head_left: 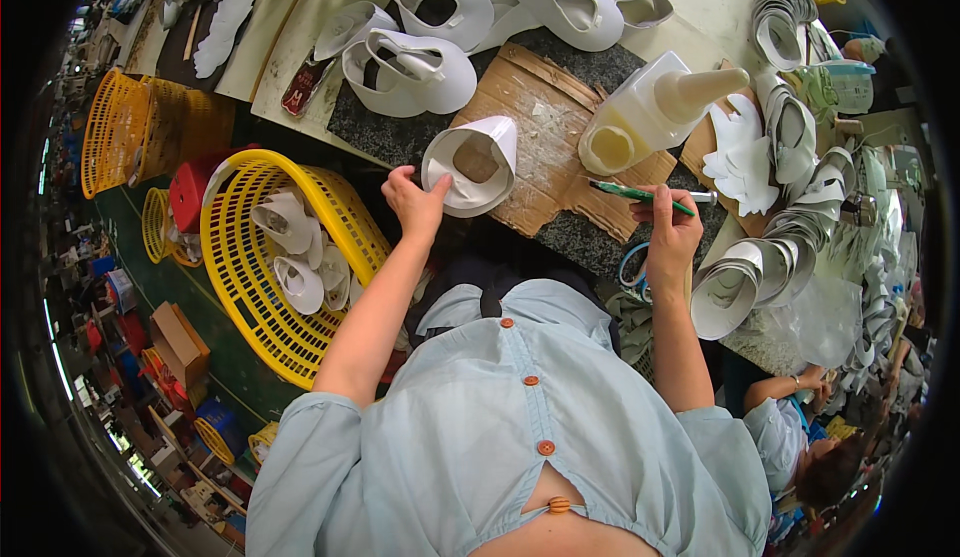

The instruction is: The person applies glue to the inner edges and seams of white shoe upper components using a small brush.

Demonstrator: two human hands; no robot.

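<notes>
A white shoe upper (478, 189), curved into an open cup shape, stands at the near edge of the work surface. My left hand (415, 205) grips its left rim, thumb over the edge and fingers outside. In my right hand (672, 232) is a slim green pen-shaped tool (640, 194), pinched between thumb and fingers and lying nearly level. A pale end shows beyond its right side. Just past that hand, a translucent plastic bottle (640, 107) with a cream nozzle and yellowish liquid lies tilted on a worn cardboard sheet (545, 107).
More white uppers (415, 72) crowd the far side of the table. Stacked uppers (770, 267) and white cut pieces (742, 157) line the right. A yellow basket (225, 257) holding uppers stands at left. Another person (785, 427) sits at lower right.
</notes>
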